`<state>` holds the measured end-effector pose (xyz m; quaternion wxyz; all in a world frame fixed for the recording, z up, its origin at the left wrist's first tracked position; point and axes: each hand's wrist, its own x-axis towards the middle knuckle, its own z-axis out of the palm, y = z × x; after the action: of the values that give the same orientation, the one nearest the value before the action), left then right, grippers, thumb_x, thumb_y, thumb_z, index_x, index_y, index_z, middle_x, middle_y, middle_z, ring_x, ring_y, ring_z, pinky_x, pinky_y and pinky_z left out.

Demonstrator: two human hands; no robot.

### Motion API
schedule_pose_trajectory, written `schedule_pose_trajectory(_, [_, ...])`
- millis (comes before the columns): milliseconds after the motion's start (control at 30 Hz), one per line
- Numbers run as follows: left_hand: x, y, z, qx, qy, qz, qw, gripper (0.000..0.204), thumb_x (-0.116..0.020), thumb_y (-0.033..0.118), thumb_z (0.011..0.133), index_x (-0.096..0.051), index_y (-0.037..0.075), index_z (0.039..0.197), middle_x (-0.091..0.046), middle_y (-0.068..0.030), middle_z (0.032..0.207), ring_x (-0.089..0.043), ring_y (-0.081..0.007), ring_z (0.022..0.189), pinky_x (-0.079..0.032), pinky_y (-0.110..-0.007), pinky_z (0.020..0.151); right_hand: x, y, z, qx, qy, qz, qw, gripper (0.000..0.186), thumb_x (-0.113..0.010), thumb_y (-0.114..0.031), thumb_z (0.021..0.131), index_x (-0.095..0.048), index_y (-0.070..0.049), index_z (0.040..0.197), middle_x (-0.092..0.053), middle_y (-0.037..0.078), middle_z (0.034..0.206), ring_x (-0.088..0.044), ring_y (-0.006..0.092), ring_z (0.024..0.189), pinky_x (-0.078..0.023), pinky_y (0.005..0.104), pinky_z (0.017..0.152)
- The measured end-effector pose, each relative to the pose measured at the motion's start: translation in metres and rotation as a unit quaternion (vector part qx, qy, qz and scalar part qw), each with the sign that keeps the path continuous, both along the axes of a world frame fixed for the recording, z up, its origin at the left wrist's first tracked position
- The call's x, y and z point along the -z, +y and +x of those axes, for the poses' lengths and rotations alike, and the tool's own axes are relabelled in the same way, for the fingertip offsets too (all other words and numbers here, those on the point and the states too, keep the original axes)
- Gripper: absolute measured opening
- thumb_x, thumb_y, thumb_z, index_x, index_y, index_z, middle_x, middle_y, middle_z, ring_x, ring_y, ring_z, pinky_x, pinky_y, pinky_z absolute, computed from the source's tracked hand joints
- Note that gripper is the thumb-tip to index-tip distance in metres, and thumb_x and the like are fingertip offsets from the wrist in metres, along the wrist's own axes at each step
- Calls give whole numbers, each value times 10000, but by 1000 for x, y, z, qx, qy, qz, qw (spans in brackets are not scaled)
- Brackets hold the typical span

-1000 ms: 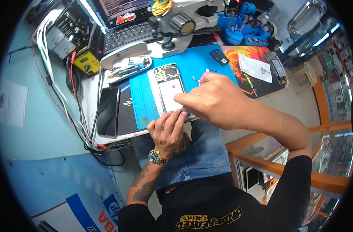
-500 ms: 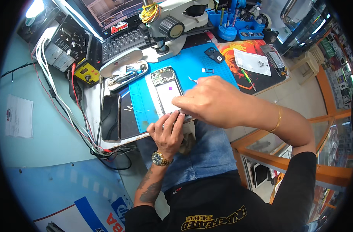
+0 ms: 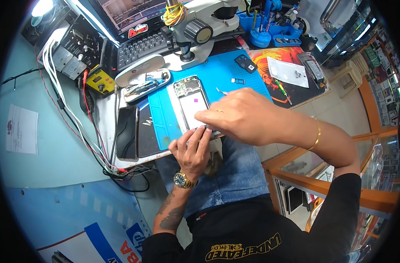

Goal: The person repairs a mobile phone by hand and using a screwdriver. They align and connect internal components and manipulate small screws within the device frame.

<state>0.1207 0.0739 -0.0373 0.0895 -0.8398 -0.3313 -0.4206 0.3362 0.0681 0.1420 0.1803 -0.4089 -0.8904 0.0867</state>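
An opened phone (image 3: 190, 94) lies on the blue repair mat (image 3: 162, 127), its green circuit board bare at the far end and a white area with a small purple square below. At its near end my left hand (image 3: 193, 151) grips the lower edge, fingertips pressed close together. My right hand (image 3: 241, 116) is closed in a fist over the phone's lower right side, thumb side toward the left fingertips. What it holds is hidden. A thin metal tip (image 3: 222, 91) shows just past its knuckles; whether it is held cannot be told.
A microscope (image 3: 197, 33) stands behind the mat, beside an open case of tools (image 3: 143, 85). A dark phone (image 3: 127, 131) lies at left. Farther right are a SIM tray (image 3: 238, 81), a black phone part (image 3: 245, 63), a plastic bag with screws (image 3: 287, 72) and a green screwdriver (image 3: 281, 90).
The whole view has shifted slightly. Both hands keep nearly the same place and grip at the phone's near end.
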Motion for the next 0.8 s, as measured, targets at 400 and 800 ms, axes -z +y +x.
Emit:
schedule_pose_trajectory(400, [4,-1,0,-16,-6,13,1000,375,-757,119,884,-780,227,1242,-738,78,1303,-654,-143,1131,-373,-402,949,0,3,4,-2,25,19,1000,314,-773,-151,883,-663,-61,1163,-724,126,884,-726,358,828,-554,465,697])
schedule_pose_trajectory(800, [1,-3,0,-4,-7,-1,1000,334,-763,147,909,-771,214,1236,-737,66,1302,-651,-128,1159,-365,-398,939,-7,-4,-3,31,-45,-41,998,306,-772,-124,904,-682,-58,1190,-725,166,924,-725,378,920,-564,483,823])
